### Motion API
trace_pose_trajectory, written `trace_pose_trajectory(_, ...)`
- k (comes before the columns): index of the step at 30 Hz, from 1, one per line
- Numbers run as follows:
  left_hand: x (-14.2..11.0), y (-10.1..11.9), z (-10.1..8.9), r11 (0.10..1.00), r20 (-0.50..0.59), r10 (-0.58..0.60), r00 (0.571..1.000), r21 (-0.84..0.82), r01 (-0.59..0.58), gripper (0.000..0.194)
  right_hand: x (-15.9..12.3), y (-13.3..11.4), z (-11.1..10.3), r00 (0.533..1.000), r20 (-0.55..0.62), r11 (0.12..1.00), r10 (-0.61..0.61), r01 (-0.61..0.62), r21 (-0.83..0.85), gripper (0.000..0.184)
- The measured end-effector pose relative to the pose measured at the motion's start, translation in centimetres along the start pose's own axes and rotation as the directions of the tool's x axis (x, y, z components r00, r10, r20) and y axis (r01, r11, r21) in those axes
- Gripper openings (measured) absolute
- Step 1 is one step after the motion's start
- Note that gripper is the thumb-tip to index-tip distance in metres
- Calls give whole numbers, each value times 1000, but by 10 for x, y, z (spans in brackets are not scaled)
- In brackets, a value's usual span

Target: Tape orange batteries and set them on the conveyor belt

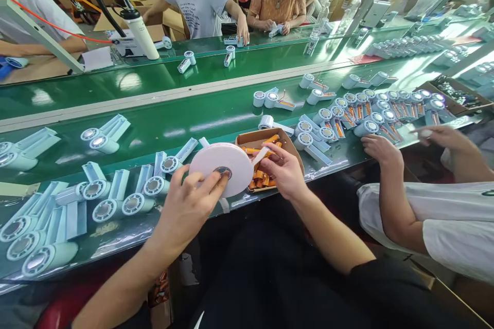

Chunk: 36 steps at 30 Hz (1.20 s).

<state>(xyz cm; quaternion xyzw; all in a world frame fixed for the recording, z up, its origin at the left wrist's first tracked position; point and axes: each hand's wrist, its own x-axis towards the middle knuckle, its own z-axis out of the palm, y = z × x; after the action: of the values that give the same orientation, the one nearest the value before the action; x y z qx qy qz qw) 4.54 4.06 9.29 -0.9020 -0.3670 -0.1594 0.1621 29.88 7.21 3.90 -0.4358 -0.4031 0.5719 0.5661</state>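
My left hand [193, 195] grips a wide roll of white tape [239, 167], its fingers at the hole in the middle. Between the thumb and fingers of my right hand [283, 167], a short strip of white tape [261, 155] is pinched beside the roll's right edge. Behind that hand stands a small cardboard box [299, 157] of orange wrapped pieces [266, 180], probably batteries. Left of the roll, light blue handheld fan bodies [135, 203] lie along the near edge of the bench, their round heads towards me.
Many fan bodies with orange pieces inside [358, 110] crowd the bench on the right, near a co-worker's hand [382, 151]. The green conveyor belt [165, 108] runs across the middle. Across it, other people handle fan parts. A white cylindrical tool [142, 36] stands at the far left.
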Motion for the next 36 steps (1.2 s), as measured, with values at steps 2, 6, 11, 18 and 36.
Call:
trace_pose_trajectory(2, -11, 19, 12, 993, 17, -103, 995, -58, 104, 57, 6, 0, 1, 992, -121, 993, -38, 51, 106, 51)
trace_pose_trajectory(6, -67, 30, 39, 983, 148, -95, 984, -142, 117, 53, 34, -31, -46, 860, -384, 922, -336, 383, 51, 39)
trace_pose_trajectory(11, -120, -22, 59, 942, 197, -260, 945, -164, 293, 62, 22, -54, -117, 759, -498, 881, -420, 473, -23, 36)
trace_pose_trajectory(18, 138, -50, 126, 915, 266, -218, 939, -280, 292, 39, -1, -18, -129, 719, -615, 912, -324, 409, -2, 45)
trace_pose_trajectory(36, 295, -182, 210, 993, 667, 16, 744, -101, 69, 26, 33, -37, -139, 776, -489, 917, -398, 319, -239, 38)
